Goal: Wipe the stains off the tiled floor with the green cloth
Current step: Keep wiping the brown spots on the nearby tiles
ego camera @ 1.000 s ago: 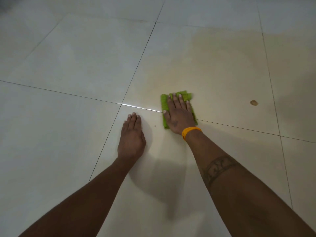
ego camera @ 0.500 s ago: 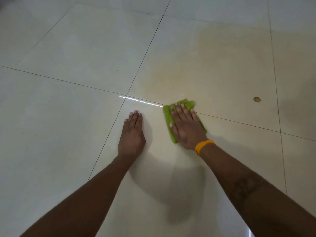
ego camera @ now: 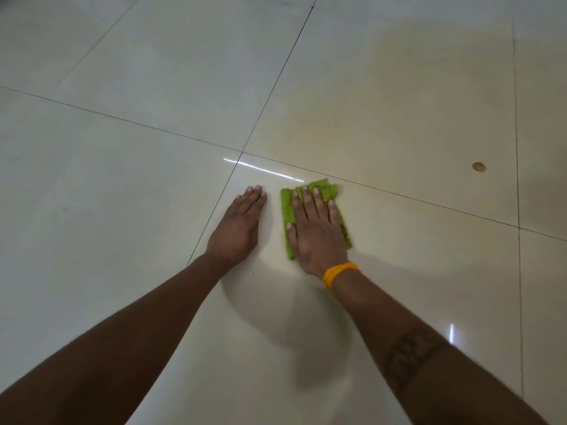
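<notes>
A folded green cloth [ego camera: 287, 207] lies flat on the pale tiled floor [ego camera: 122, 185], just below a grout line. My right hand [ego camera: 316, 231], with an orange band on the wrist, presses palm-down on the cloth and covers most of it. My left hand [ego camera: 241, 225] rests flat on the bare tile just left of the cloth, fingers together, holding nothing. A faint yellowish stain [ego camera: 383, 118] spreads over the tile beyond the cloth. A small round brown spot [ego camera: 478, 167] sits on that tile to the far right.
Dark grout lines cross the floor; one junction [ego camera: 242, 152] lies just beyond my left fingertips. Glossy tiles reflect a bright light streak [ego camera: 264, 169]. Shadow darkens the floor at the far right.
My right hand has slid the cloth back toward me across the grout line, off the stained tile, and closer to my left hand. The left hand has stayed planted.
</notes>
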